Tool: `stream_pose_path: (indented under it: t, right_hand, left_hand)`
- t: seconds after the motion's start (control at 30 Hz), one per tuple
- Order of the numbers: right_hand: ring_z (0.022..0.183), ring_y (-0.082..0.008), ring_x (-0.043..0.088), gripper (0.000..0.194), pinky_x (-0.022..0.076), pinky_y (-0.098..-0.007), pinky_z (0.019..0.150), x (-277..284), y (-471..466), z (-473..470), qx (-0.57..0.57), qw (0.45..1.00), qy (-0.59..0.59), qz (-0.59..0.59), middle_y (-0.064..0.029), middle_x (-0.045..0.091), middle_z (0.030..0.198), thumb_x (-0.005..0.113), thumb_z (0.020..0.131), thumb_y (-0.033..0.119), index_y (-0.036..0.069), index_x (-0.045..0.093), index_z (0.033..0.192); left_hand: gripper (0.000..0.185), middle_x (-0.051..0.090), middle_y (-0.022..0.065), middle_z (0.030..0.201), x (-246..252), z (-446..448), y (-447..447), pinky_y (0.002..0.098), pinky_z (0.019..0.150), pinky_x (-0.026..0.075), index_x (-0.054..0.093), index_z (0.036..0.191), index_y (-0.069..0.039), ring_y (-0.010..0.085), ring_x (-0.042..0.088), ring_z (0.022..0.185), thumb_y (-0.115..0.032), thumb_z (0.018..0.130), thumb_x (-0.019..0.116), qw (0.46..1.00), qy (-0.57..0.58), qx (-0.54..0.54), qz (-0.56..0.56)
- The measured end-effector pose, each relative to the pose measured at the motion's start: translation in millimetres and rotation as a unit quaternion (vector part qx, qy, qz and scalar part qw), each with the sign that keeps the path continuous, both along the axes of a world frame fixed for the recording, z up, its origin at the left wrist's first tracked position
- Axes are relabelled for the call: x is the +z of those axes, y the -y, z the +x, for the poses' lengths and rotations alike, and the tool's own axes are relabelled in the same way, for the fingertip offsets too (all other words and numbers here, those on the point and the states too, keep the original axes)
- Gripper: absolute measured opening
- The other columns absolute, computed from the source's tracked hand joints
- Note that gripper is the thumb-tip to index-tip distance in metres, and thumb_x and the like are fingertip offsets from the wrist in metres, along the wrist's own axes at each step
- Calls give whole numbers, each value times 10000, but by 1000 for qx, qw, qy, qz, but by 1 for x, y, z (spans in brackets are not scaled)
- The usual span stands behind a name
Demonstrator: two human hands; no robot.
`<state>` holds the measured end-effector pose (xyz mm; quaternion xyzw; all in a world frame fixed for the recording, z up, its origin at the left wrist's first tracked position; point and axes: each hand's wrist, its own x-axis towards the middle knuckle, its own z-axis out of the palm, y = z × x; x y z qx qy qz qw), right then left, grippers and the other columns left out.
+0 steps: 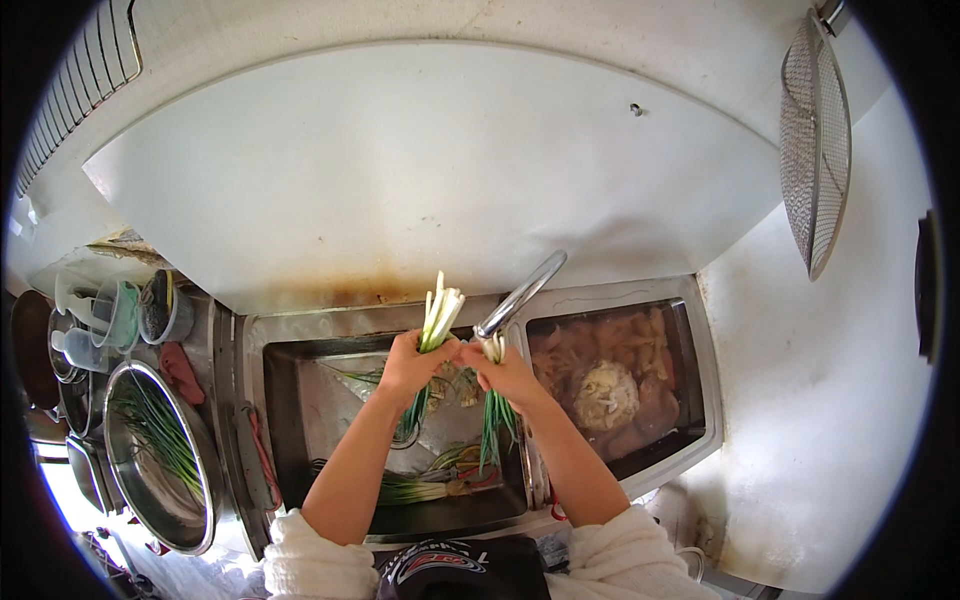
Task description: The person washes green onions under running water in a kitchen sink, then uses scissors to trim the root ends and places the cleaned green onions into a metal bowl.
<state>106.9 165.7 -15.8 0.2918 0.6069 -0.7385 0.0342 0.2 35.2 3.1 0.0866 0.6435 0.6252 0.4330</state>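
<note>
Over the left basin (pixel 330 397) of a double steel sink, my left hand (pixel 411 367) grips a bunch of green onions (pixel 441 313), white ends pointing up and away from me. Close beside it, my right hand (pixel 510 379) holds a smaller bunch of green onions (pixel 498 424), green tops hanging down. My two hands meet near the tip of the chrome faucet (pixel 523 294). More green onions (pixel 420 489) lie along the near side of the basin. Root ends and loose trimmings partly show below my hands.
The right basin (pixel 624 390) holds raw meat in water and a pale round clump. On the left stand an oval steel bowl (pixel 214 480) with green onions, a red cloth (pixel 180 373) and several plastic containers (pixel 116 315). A mesh strainer (pixel 817 150) hangs at right.
</note>
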Motion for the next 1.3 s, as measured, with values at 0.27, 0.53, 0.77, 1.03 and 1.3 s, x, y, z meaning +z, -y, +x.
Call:
stream_pose_path:
  t: [0.27, 0.53, 0.77, 1.03, 1.3]
  right_hand:
    - [612, -73, 481, 172, 362, -218, 541, -19, -1, -2, -135, 988, -74, 20, -33, 634, 863, 569, 890, 174, 23, 598, 967]
    - [598, -56, 443, 167, 341, -226, 522, 1, 1, -17, 12, 991, -135, -1, 24, 529, 706, 645, 843, 147, 12, 609, 935]
    - [569, -47, 425, 190, 316, -227, 490, 7, 0, -12, -95, 992, -78, 11, 32, 526, 699, 680, 820, 203, 40, 583, 817]
    - [600, -47, 441, 201, 327, -228, 498, 0, 5, -9, -51, 992, -81, 87, 25, 534, 716, 687, 816, 210, 30, 599, 840]
    - [509, -40, 358, 220, 256, -221, 454, 0, 0, -14, -149, 987, -46, 26, 30, 518, 651, 643, 844, 245, 25, 630, 862]
  left_hand:
    - [176, 545, -4, 690, -19, 1, 20, 251, 543, 378, 624, 874, -2, 91, 470, 583, -155, 805, 679, 987, 83, 138, 20]
    - [244, 586, 25, 799, -12, -3, 21, 262, 596, 420, 616, 960, 6, 109, 503, 633, -158, 794, 689, 981, 147, -122, 36]
    - [260, 625, 73, 902, -12, -6, 27, 262, 627, 478, 573, 1042, -13, 132, 566, 673, -165, 843, 643, 971, 221, -31, 83]
    - [196, 630, 81, 872, -21, 3, 29, 243, 597, 478, 576, 990, -13, 112, 563, 671, -94, 828, 651, 983, 163, -17, 83]
    - [157, 621, 92, 837, -15, 3, 45, 235, 550, 475, 560, 965, -15, 123, 557, 622, -96, 846, 623, 970, 233, 34, 55]
